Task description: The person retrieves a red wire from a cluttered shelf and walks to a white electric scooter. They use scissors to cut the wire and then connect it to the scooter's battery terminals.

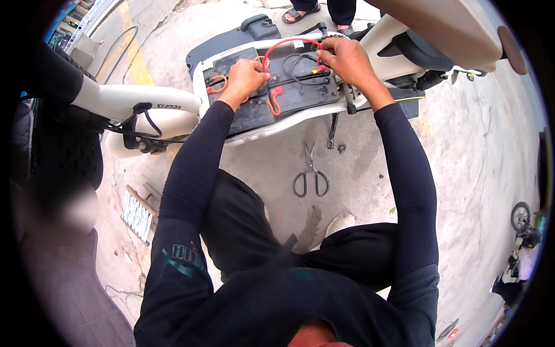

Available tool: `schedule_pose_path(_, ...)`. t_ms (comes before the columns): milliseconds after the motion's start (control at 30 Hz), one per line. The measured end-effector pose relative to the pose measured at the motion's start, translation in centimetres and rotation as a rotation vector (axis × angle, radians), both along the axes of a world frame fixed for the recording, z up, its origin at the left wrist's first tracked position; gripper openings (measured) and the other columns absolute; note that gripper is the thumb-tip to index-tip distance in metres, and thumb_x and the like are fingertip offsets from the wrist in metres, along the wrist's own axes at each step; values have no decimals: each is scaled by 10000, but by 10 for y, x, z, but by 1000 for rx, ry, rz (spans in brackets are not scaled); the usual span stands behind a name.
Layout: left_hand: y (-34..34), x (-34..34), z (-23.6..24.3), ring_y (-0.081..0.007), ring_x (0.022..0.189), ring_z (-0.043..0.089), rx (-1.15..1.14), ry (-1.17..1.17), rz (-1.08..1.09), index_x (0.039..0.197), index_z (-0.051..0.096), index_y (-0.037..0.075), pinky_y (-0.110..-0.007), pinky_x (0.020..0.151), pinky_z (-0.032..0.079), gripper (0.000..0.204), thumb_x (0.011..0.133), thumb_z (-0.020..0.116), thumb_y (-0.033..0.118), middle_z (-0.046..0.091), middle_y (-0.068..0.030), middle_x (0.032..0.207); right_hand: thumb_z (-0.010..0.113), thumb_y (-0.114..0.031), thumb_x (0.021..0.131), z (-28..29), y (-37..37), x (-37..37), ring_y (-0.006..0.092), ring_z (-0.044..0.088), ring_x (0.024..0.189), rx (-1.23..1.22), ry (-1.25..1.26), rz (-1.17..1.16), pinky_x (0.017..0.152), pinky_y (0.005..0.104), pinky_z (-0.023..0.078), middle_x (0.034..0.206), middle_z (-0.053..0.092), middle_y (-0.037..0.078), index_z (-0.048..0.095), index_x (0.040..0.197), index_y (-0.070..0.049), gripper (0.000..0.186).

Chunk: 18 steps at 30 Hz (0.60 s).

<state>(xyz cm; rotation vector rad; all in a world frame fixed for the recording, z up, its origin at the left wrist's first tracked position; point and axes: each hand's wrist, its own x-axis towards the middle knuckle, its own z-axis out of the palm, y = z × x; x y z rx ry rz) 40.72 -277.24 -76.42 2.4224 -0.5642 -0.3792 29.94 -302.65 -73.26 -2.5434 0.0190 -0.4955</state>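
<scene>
A red wire (292,40) arches between my two hands over the opened floor of a white electric scooter (144,94). My left hand (245,80) pinches its left end above the batteries. My right hand (348,61) grips the other end between thumb and fingers at the bay's right side. Dark grey batteries (303,99) fill the bay side by side. Short orange wires (219,81) link some of their terminals, and a red terminal cover (277,91) sits between them. Close to my right hand lie a looped black wire (293,67) and a red connector with a yellow band (319,69).
Black-handled scissors (310,168) lie on the concrete between my feet and the scooter. A dark plastic floor cover (225,51) rests beyond the bay. Another person's sandalled foot (302,14) is at the top. The scooter's kickstand (333,132) sticks out toward me.
</scene>
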Motion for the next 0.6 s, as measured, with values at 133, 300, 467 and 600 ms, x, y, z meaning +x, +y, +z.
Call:
schedule_pose_path(133, -2, 3, -6, -108, 677, 705, -49, 42, 45, 947, 787, 13, -280, 669, 544, 165, 854, 757, 146, 750, -51, 745, 695, -283, 916, 7, 3, 0, 331, 684, 802, 25, 81, -25, 734, 439, 521, 822, 718, 140, 756, 948, -48, 245)
schedule_pose_path(300, -7, 5, -6, -113, 677, 710, -34, 24, 49, 945, 789, 20, -275, 669, 546, 165, 851, 765, 154, 756, -59, 751, 696, -285, 941, -2, -4, -4, 300, 652, 670, -36, -9, -7, 647, 397, 488, 734, 683, 145, 739, 979, -26, 265)
schedule_pose_path(467, -8, 7, -10, -132, 703, 721, 4, -37, 16, 947, 790, 19, -294, 685, 554, 172, 846, 775, 156, 761, -75, 765, 692, -286, 944, -5, -6, -4, 312, 661, 687, -37, -19, -16, 657, 399, 494, 746, 687, 152, 738, 988, -32, 262)
schedule_pose_path(600, -10, 7, -20, -146, 734, 733, -23, -117, -11, 960, 793, 12, -303, 690, 562, 177, 849, 775, 149, 764, -83, 778, 680, -283, 936, -4, -12, -6, 341, 675, 773, -36, 1, -51, 707, 435, 513, 807, 707, 148, 740, 992, -50, 247)
